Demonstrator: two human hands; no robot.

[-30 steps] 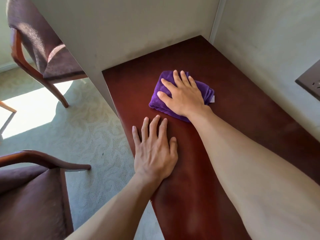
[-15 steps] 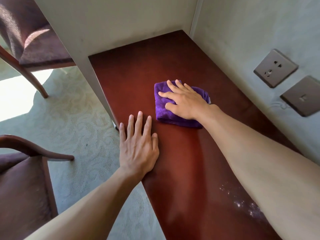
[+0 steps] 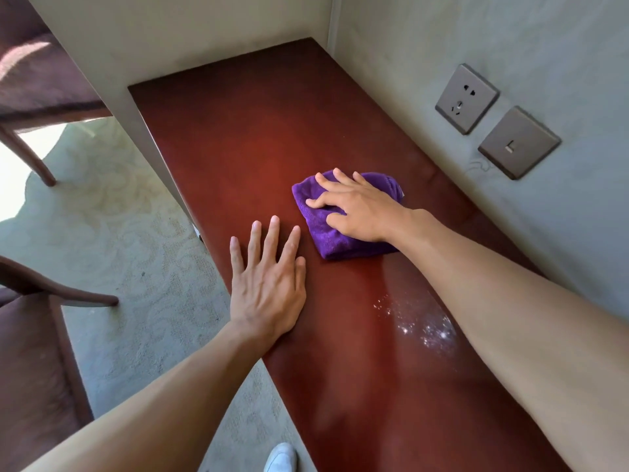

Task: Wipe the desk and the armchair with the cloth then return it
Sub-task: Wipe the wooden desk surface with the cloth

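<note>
A folded purple cloth (image 3: 326, 236) lies on the dark red desk (image 3: 245, 137), which runs along the wall. My right hand (image 3: 357, 209) presses down on the cloth, fingers spread and curling into it. Just to its left, my left hand (image 3: 269, 277) rests flat on the desk near the front edge, fingers apart and holding nothing. White dust specks (image 3: 422, 325) sit on the desk beside my right forearm. The armchair (image 3: 30, 352) with a curved wooden arm and brown seat stands at the lower left.
A second brown chair (image 3: 37, 80) stands at the upper left on patterned carpet (image 3: 136, 240). A socket (image 3: 466, 98) and a switch plate (image 3: 519, 143) are on the wall to the right. A white partition (image 3: 153, 39) closes the desk's far end. My white shoe (image 3: 280, 458) shows below.
My right hand has slid the cloth toward me and to the right along the desk. My left hand has stayed flat on the desk. Dust specks have come into view.
</note>
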